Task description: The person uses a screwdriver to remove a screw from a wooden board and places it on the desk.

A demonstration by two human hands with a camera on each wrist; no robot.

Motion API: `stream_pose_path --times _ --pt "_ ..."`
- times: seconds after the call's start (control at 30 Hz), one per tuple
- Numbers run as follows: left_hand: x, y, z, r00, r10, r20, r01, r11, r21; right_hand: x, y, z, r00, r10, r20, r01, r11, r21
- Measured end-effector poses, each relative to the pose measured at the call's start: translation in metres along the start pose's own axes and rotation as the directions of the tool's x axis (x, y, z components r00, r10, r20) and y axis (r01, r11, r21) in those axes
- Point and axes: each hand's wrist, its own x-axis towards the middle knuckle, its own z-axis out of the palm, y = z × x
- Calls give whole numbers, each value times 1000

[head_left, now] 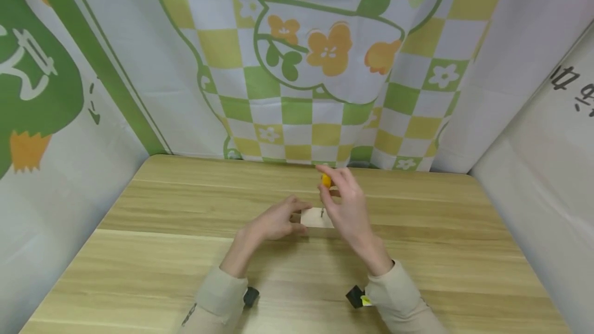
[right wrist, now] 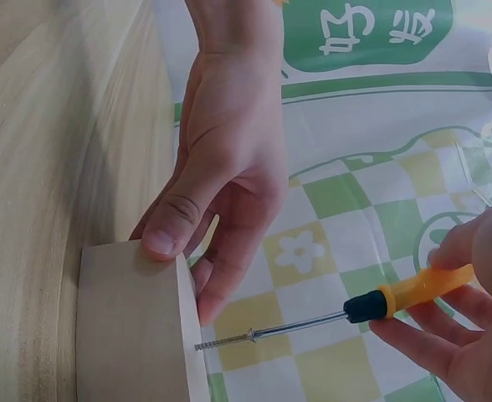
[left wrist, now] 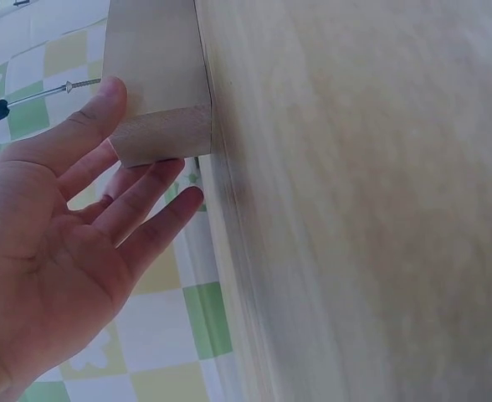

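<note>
apparently just begun: screw (right wrist: 224, 342) meets block (right wrist: 133, 322) tip-first, nearly all thread out, prob most driving left; l hand (head_left: 277, 219) pinches block, r hand (head_left: 349, 206) grips screwdriver (right wrist: 428, 289).

Yellow-orange screwdriver handle (right wrist: 430, 288), dark collar (right wrist: 366, 307), silvery shank (right wrist: 300, 324), pale wooden block (right wrist: 129, 322), tan streaked tabletop (head_left: 162, 267), green-yellow-white checked curtain (head_left: 297, 110), beige sleeves (head_left: 395, 288)
</note>
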Motion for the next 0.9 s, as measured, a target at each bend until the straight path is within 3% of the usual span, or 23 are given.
stream_pose_path --times 0.33,0.5,0.7,0.9 --pt "0 0 -1 1000 4 -5 -4 1000 3 1 1 1 999 22 32 -23 999 49" --pt "0 0 0 1000 11 -1 -11 1000 -3 -2 3 3 1000 30 0 -30 997 68" --pt "0 0 1 1000 1 4 -1 1000 -11 -1 4 2 999 5 -46 -4 999 33" --pt "-1 0 1 1000 -1 -1 1 1000 -8 1 3 1 999 -11 -35 11 1000 -15"
